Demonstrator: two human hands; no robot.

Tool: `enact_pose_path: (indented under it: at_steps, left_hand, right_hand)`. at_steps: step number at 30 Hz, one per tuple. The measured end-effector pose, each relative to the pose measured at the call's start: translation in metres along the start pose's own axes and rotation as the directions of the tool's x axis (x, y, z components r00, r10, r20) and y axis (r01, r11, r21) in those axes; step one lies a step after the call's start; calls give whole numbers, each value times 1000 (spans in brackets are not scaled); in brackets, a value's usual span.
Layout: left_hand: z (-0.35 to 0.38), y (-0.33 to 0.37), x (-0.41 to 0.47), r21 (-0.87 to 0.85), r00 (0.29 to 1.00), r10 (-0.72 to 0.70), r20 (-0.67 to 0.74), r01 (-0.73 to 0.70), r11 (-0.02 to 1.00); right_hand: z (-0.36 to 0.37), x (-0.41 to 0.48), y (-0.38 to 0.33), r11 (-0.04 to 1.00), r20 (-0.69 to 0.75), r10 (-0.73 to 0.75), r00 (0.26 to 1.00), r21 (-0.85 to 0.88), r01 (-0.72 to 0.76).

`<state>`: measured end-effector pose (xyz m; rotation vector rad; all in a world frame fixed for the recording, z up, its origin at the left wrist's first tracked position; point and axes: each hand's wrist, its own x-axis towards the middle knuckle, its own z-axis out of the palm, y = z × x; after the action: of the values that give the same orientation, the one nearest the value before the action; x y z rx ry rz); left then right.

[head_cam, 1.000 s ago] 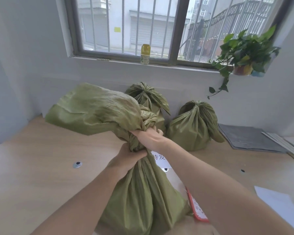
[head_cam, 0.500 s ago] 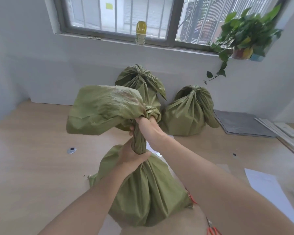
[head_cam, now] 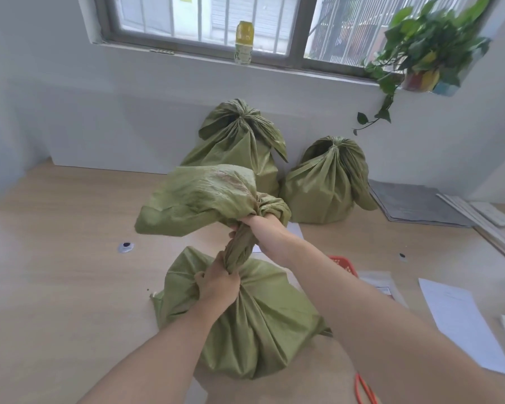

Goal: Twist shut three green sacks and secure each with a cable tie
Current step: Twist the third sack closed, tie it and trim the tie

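A full green sack point(head_cam: 254, 330) stands on the wooden table in front of me. Its neck is wound into a tight rope. My left hand point(head_cam: 216, 282) grips the bottom of that twisted neck, just above the sack's body. My right hand point(head_cam: 260, 228) grips the top of the twist, and the loose sack mouth point(head_cam: 196, 199) flops out to the left above it. Two more green sacks stand against the back wall with gathered, closed tops: one in the middle point(head_cam: 239, 147) and one to its right point(head_cam: 327, 182). No cable tie shows in view.
Red scissors point(head_cam: 365, 389) lie by the sack's right side, with a red object point(head_cam: 344, 265) behind my right arm. White papers point(head_cam: 461, 319) and a grey folder point(head_cam: 417, 205) lie at the right. A small metal disc point(head_cam: 126, 246) lies at the left. A bottle point(head_cam: 243, 42) and a plant point(head_cam: 423, 51) sit on the windowsill.
The neck has been wound tighter and longer. My left hand has slid down to the base of the twist, and the camera has tilted down.
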<state>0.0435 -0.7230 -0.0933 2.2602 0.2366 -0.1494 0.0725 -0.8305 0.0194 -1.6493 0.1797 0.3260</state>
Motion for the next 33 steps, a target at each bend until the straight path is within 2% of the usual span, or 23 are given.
enact_pose_path:
  at_steps: [4,8,12,16,19,22,26,33]
  left_hand:
    - [6,-13,4,6,997,-37,-68,37,999]
    - [5,-15,5,-62,968,-185,-171,177,982]
    - [4,-14,11,-186,887,-414,-203,380,906]
    - [13,-16,13,-321,813,-539,-219,462,827]
    - [17,-21,11,-406,775,-572,-269,447,797]
    - [16,-20,-2,-389,749,-577,-324,451,804]
    - [22,-20,-10,-410,716,-591,-372,445,796]
    - [46,-12,-11,-568,615,-644,-455,357,742]
  right_hand:
    - [-13,-2,17,999,39,45,998,14,-45]
    - [-18,-9,26,997,64,73,995,-28,-71]
    - [-25,-14,36,993,73,79,994,-90,-72]
    - [-37,-18,59,997,-6,52,999,-61,-52]
    - [-53,-18,92,994,-158,19,987,-103,-35]
    - [-72,-17,128,989,-250,63,966,-112,-93]
    - [-93,-15,163,983,-249,142,958,-82,-167]
    - [-110,-7,193,981,-244,146,959,-88,-172]
